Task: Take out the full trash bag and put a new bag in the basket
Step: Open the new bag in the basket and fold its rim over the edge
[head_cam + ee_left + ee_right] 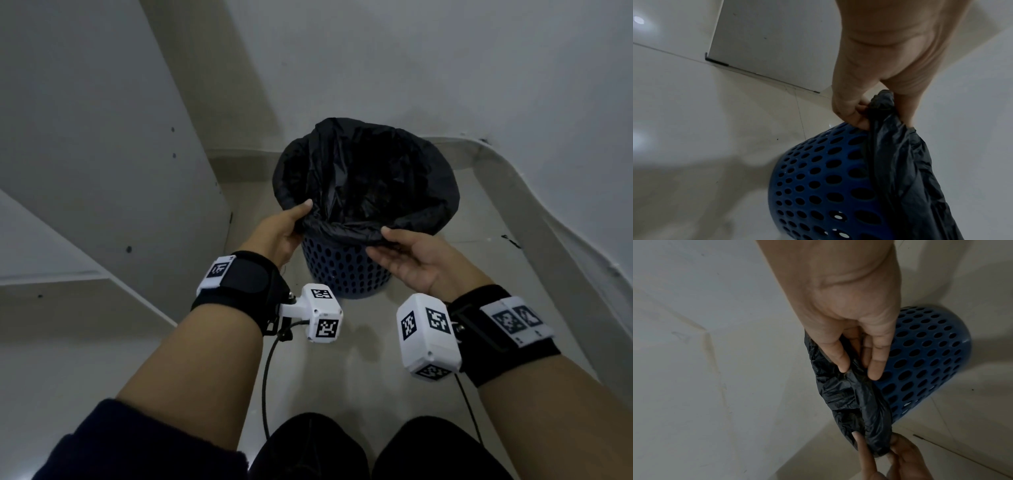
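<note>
Right hand (851,318) seen from wrist; rolled edge of black trash bag (846,395) pinched between thumb and fingers (876,360). Same edge gripped lower by left hand (900,462). Blue perforated basket (925,356) shown behind, on pale tiled floor (962,426).

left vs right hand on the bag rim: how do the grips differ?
The left hand bunches the black bag rim in curled fingers; the right hand pinches it between thumb and nearly straight fingers.
The left hand holds the rim at the basket's left side; the right hand holds the near edge, further right.
Shared: both grip the same rolled rim at the basket top, and each wears a wrist camera.
</note>
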